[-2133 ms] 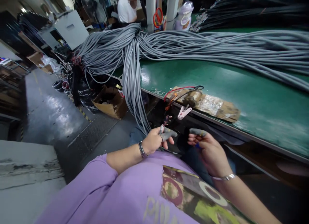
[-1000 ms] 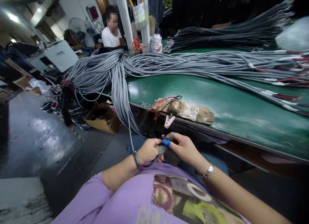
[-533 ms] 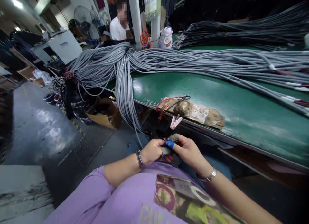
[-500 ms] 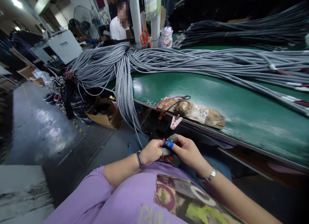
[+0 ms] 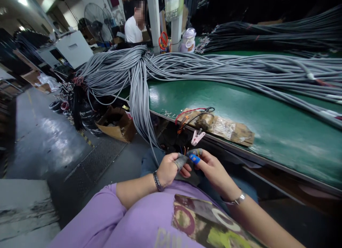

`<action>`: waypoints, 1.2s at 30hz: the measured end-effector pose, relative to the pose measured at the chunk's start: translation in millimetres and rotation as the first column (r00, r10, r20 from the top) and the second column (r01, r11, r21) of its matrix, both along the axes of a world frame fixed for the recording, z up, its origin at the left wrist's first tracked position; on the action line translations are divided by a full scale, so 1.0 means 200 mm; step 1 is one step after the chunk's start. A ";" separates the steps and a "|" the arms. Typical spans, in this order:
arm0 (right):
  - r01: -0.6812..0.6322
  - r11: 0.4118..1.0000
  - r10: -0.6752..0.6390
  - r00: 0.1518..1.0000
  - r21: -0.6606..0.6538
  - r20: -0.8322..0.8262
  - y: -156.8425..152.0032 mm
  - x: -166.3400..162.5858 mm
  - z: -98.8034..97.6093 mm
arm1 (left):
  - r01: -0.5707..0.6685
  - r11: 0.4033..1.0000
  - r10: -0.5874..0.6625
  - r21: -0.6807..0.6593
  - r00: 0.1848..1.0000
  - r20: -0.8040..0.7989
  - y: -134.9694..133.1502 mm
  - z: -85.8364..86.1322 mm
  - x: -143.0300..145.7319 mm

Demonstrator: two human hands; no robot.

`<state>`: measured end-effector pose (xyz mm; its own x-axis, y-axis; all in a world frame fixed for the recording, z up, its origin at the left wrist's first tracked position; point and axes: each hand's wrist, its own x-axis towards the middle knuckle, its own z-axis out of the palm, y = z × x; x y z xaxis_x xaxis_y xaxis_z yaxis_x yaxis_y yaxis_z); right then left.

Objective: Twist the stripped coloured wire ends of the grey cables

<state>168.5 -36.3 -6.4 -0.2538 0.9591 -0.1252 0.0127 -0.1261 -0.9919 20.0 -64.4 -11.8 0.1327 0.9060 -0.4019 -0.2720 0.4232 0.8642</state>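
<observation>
Both hands meet in front of my lap, just below the bench edge. My left hand (image 5: 169,168) is closed, thumb against a grey-wrapped finger, around the end of a grey cable mostly hidden by the fingers. Thin wires (image 5: 184,150), one blue and one orange, stick up from that grip. My right hand (image 5: 210,165), with blue tape on the thumb and a grey wrap on a fingertip, pinches at a wire end right beside them. Just above hangs a pink clip (image 5: 198,137) at the bench edge.
Grey cables (image 5: 141,84) drape over the green bench (image 5: 240,98). A taped wooden board (image 5: 229,130) with red and black leads lies at its edge. A cardboard box (image 5: 117,127) stands on the floor. Behind the bench are a seated person (image 5: 133,29) and a lidded purple container (image 5: 188,41).
My hands have drawn slightly apart, and my left fingers have opened out below. The blue and orange wires now show upright between them. The view has shifted slightly.
</observation>
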 end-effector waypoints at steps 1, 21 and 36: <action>-0.014 1.000 0.014 1.000 0.006 0.001 0.00 0.00 0.00 | 0.002 1.000 -0.002 0.005 1.000 -0.008 0.00 0.00 0.00; 0.225 0.968 -0.237 0.965 -0.114 -0.108 0.01 -0.04 -0.06 | 0.176 0.984 -0.177 -0.014 0.972 -0.152 0.02 -0.01 -0.02; -0.100 0.994 0.099 0.995 -0.033 -0.016 0.00 -0.02 -0.06 | 0.289 0.957 -0.292 -0.038 0.947 -0.137 0.02 -0.05 -0.04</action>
